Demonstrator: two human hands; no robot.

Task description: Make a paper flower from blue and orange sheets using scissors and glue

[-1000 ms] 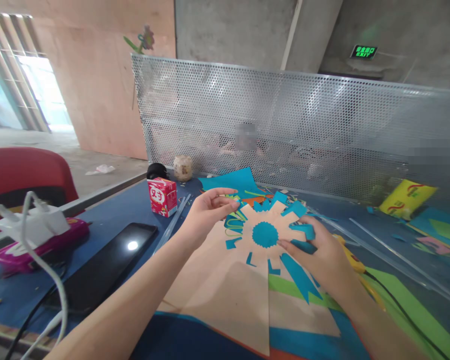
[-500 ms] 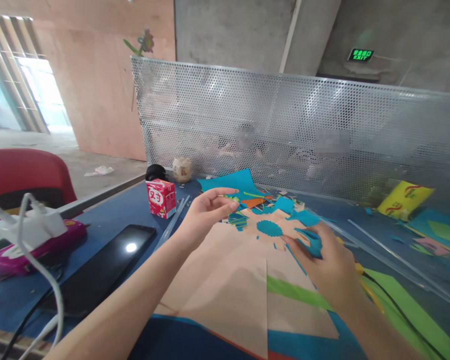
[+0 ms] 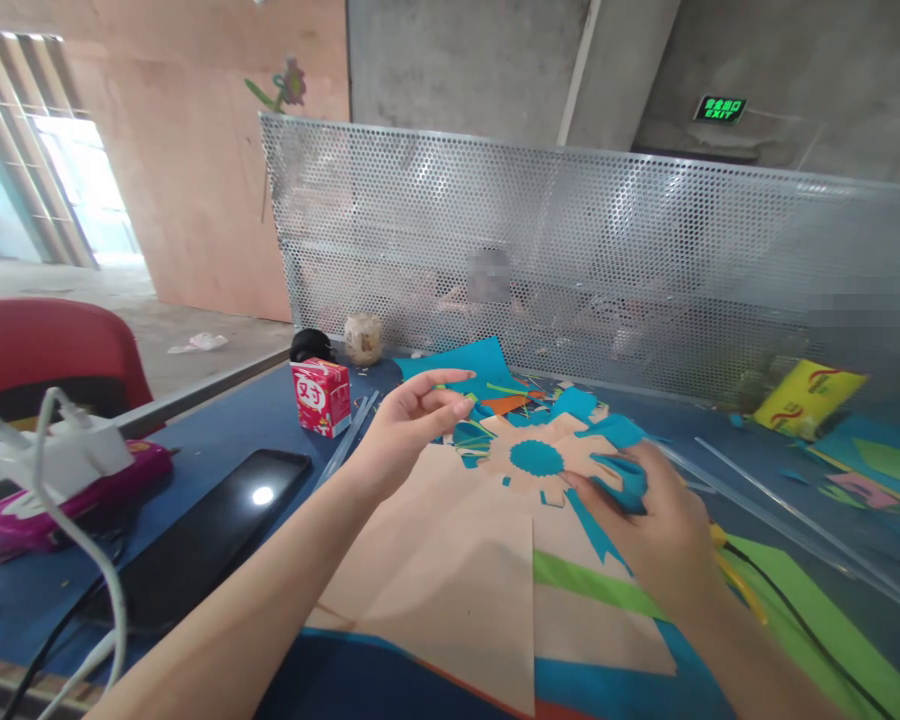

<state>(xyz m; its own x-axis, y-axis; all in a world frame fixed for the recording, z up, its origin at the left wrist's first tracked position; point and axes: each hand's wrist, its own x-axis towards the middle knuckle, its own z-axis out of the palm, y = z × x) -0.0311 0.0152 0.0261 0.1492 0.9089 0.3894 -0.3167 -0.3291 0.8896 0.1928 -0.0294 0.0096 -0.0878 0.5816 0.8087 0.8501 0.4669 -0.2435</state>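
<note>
A paper flower (image 3: pixel 574 446), pale peach with a scalloped blue centre and blue petal tips, is pinched at its right side between the thumb and fingers of my right hand (image 3: pixel 664 530). It is raised over sheets of peach paper (image 3: pixel 450 570). To its left hovers my left hand (image 3: pixel 412 425), thumb and index finger held apart with a gap between them; I see nothing in it. Just past the left fingertips are blue and green paper scraps (image 3: pixel 474 440). Under my right wrist passes a green paper strip (image 3: pixel 592 583).
A phone (image 3: pixel 206 535), a power strip (image 3: pixel 67 495) with chargers and cables, and a red box (image 3: pixel 321 398) stand on the left. Perforated metal panel (image 3: pixel 570 230) bounds the back. At right lie a yellow packet (image 3: pixel 810 400), clear sticks (image 3: pixel 787 520) and green paper (image 3: pixel 832 610).
The paper flower has turned and tilted slightly in my right hand, so a blue strip now shows below it. My left hand has barely moved.
</note>
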